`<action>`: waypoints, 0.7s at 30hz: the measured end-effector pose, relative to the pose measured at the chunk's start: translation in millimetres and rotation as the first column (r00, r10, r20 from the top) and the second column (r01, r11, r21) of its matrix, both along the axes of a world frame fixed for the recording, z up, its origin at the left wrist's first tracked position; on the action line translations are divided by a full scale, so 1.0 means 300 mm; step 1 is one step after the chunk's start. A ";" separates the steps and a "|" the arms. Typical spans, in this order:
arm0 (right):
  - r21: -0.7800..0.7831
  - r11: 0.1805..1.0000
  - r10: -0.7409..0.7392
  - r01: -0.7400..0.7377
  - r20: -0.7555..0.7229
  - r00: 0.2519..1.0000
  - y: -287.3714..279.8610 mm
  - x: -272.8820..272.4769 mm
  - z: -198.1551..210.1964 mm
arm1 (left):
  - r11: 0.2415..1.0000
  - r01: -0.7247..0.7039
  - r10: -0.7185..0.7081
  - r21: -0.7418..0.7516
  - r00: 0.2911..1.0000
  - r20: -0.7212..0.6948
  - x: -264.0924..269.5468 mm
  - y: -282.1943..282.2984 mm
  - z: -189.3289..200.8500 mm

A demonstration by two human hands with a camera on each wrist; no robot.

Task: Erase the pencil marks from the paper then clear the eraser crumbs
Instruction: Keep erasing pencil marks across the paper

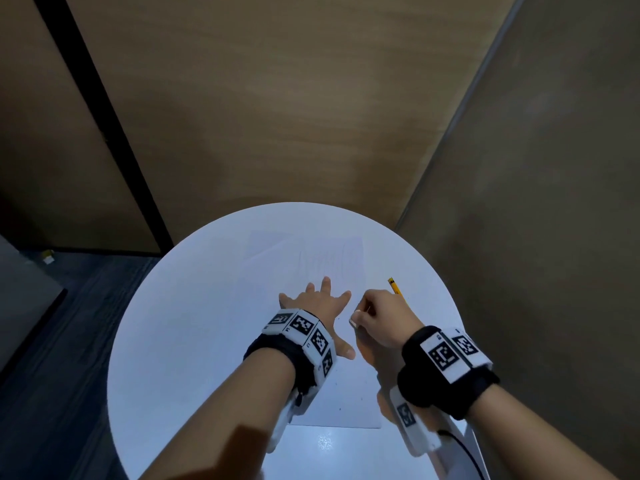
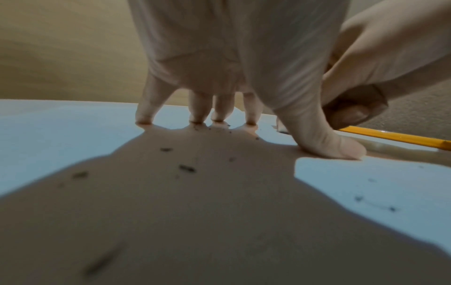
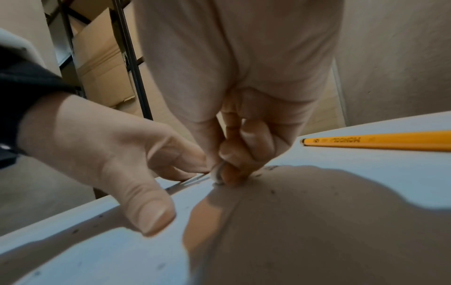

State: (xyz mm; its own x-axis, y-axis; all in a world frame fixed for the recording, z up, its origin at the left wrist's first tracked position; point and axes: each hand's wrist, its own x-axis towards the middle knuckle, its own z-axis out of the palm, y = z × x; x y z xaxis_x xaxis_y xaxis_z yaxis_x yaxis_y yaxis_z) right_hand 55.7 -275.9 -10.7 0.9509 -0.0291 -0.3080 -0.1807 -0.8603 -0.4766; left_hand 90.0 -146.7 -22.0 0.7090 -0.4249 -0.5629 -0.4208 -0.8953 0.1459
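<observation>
Worktop: a round white worktop [image 1: 194, 306] whose edge curves close past the paper on the left, far and right sides; bare surface lies to the left of the left hand.
Paper: a white sheet [image 1: 332, 400] lies flat at the middle of the worktop, its near edge set back from the rim; faint pencil marks [image 1: 325, 259] show on its far part.
Left hand: the left hand [image 1: 320, 306] lies spread on the paper, fingers straight, fingertips [image 2: 198, 115] and thumb pressed down on it.
Right hand: the right hand [image 1: 384, 318] has its fingers curled, pinching a small pale eraser [image 3: 218, 174] whose lower end touches the paper at its right side, just beside the left thumb.
Eraser crumbs: dark crumbs [image 2: 186, 168] lie scattered on the paper under and near the left palm, with more toward the near right.
Pencil: a yellow pencil [image 1: 396, 288] lies on the worktop just right of the paper, partly hidden behind the right hand.
Surroundings: brown wall panels stand beyond the far edge; cardboard boxes [image 3: 102, 63] on a rack show in the right wrist view.
Containers: I cannot tell what the boxes hold.
</observation>
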 end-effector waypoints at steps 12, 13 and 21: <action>-0.033 0.999 0.041 -0.042 -0.029 0.999 0.015 -0.022 0.006 | 1.000 -0.023 0.023 0.015 0.999 -0.046 -0.005 -0.009 0.000; -0.024 0.997 0.065 -0.067 -0.069 0.995 0.014 -0.025 0.012 | 1.000 -0.026 0.027 0.013 0.998 -0.048 -0.004 -0.009 -0.003; 0.040 0.999 -0.020 0.019 0.014 1.000 -0.014 0.018 0.037 | 0.999 -0.034 0.033 -0.010 0.998 -0.060 0.000 -0.007 -0.004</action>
State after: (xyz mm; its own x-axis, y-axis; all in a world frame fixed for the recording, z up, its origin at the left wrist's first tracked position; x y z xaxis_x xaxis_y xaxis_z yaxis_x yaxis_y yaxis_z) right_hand 61.0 -280.1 0.4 0.9548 -0.0357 -0.2952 -0.1899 -0.8372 -0.5128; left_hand 89.9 -148.8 -23.2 0.6882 -0.4083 -0.5997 -0.3811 -0.9068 0.1800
